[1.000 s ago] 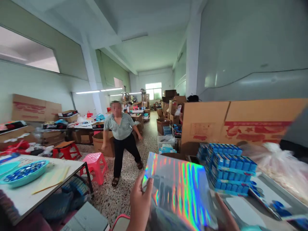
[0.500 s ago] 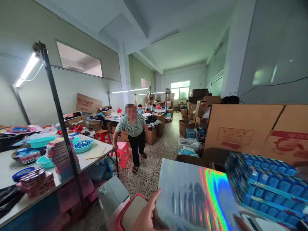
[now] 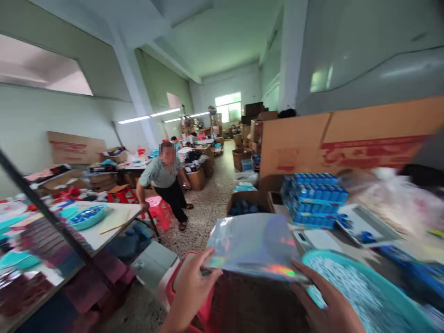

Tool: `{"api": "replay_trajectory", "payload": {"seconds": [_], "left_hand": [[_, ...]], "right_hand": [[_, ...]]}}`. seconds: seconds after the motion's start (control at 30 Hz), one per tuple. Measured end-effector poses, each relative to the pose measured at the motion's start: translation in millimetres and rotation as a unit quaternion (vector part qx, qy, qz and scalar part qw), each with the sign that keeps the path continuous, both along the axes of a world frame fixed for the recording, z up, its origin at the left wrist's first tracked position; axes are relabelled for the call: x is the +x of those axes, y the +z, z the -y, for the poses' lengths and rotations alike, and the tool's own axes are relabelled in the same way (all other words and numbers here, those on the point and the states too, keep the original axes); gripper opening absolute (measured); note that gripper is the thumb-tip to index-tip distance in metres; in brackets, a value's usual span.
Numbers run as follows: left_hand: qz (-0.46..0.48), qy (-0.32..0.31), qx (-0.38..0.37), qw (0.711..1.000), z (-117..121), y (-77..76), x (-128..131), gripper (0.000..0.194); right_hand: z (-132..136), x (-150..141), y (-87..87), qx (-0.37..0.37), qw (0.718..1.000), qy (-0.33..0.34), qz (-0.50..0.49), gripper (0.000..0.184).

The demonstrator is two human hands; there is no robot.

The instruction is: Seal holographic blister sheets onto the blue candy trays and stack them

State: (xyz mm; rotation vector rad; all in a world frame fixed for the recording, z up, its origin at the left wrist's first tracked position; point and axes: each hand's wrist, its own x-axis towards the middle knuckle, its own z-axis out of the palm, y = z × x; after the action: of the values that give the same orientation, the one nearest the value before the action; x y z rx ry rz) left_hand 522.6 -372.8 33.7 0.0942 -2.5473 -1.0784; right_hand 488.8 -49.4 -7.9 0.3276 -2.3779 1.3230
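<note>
A shiny silver package (image 3: pixel 249 243) with a rainbow, holographic sheen is held out in front of me, its top face turned up. My left hand (image 3: pixel 192 289) grips its left corner, thumb below the other fingers. At the right corner my right hand (image 3: pixel 322 293) is closed on the same package, its fingers partly blurred. Close beside the right hand stands a turquoise basin (image 3: pixel 367 282) full of small pale pieces. Beyond it, blue packs (image 3: pixel 314 201) are stacked in layers on the table. What the package contains cannot be made out.
A person in a striped shirt (image 3: pixel 162 173) leans by a pink stool (image 3: pixel 157 210) at the left table (image 3: pixel 120 226). A grey box (image 3: pixel 156 263) and a red-edged stool (image 3: pixel 180 277) stand below my left hand. Cardboard (image 3: pixel 298 138) rises behind the blue packs.
My view has swung to the right and down. My right hand now shows on the package's right corner. The package appears flatter, and the basin has come into view.
</note>
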Motion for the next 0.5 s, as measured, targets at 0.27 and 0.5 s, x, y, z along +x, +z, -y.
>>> {"api": "replay_trajectory", "payload": {"seconds": [0.27,0.5], "left_hand": [[0.042,-0.135,-0.062,0.988,1.8,-35.7,-43.7,0.043],[0.171,-0.228,-0.033,0.958,-13.0,-49.4,-70.3,0.033]], "right_hand": [[-19.3,9.5,26.8,0.092,0.996,0.01,0.004,0.015],[-23.7,29.3,28.0,0.085,0.989,0.057,0.103,0.024]]}}
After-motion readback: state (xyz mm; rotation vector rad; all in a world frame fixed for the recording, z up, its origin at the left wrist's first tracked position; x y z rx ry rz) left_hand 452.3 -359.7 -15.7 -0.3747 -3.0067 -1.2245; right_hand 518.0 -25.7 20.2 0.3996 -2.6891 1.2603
